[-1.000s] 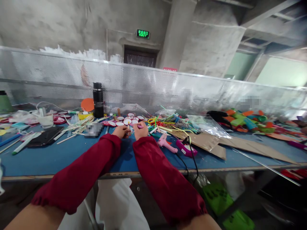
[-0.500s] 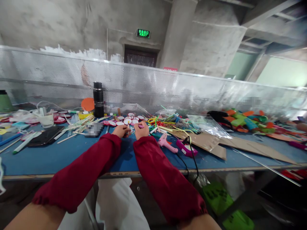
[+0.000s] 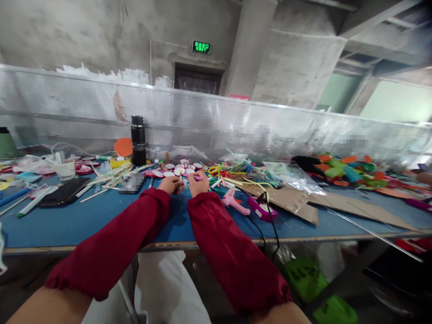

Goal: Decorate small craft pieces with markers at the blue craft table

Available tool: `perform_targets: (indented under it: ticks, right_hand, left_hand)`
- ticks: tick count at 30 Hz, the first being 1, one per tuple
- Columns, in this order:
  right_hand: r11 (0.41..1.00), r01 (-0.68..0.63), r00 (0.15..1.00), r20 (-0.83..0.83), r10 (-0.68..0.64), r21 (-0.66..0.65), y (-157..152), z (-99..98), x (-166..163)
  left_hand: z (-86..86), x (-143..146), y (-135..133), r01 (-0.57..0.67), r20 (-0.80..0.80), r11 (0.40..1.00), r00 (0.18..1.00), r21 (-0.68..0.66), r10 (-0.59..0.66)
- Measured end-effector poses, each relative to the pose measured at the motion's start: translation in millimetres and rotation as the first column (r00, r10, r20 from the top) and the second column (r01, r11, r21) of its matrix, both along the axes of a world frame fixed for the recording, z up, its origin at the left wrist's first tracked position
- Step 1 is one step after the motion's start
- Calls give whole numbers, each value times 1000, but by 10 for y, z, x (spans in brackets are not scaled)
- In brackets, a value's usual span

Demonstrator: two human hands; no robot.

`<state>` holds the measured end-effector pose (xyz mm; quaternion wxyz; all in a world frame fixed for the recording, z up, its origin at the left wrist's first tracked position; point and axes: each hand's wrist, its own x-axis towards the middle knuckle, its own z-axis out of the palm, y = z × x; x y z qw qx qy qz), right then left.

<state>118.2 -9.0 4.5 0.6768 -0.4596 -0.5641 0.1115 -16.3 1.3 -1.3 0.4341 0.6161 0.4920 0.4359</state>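
My left hand (image 3: 170, 185) is closed, pinching a short pale stick (image 3: 181, 177) that stands upright between thumb and fingers. Just to its right, my right hand (image 3: 200, 184) is closed around a pink-purple pen (image 3: 197, 178), whose tip end points left toward the stick. Both hands are over the blue tabletop (image 3: 175, 221), close together. Behind them lie several round white discs with red rims (image 3: 179, 171). A pink glue gun (image 3: 236, 203) rests to the right of my right hand. Whether pen and stick touch is too small to tell.
A black bottle (image 3: 138, 140) stands behind on the left, near loose wooden sticks (image 3: 114, 178) and a dark phone-like slab (image 3: 64, 192). Right of the glue gun are a purple device (image 3: 262, 209) with a black cable, colourful pipe cleaners (image 3: 246, 172) and cardboard (image 3: 361, 209). A perforated metal panel (image 3: 216, 121) runs behind.
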Motion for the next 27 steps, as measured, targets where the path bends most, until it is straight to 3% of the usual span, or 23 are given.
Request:
perform_targets:
  ticks: [3, 8, 14, 19, 27]
  right_hand:
    - [999, -39, 999, 12, 39, 4, -13, 9, -8]
    - [999, 25, 1000, -18, -26, -19, 0, 7, -8]
    - [999, -40, 999, 6, 40, 4, -1, 0, -10]
    - [1000, 15, 1000, -8, -15, -19, -18, 14, -1]
    - [999, -48, 999, 15, 48, -14, -25, 5, -14]
  left_hand:
    - [-2, 9, -3, 2, 3, 1000, 1000, 10, -2]
    - [-3, 4, 3, -2, -5, 1000, 1000, 11, 2]
    - [-30, -2, 31, 9, 9, 1000, 1000, 17, -9]
    - [-5, 4, 8, -6, 4, 1000, 1000, 5, 6]
    - [-1, 5, -1, 4, -24, 1000, 1000, 23, -3]
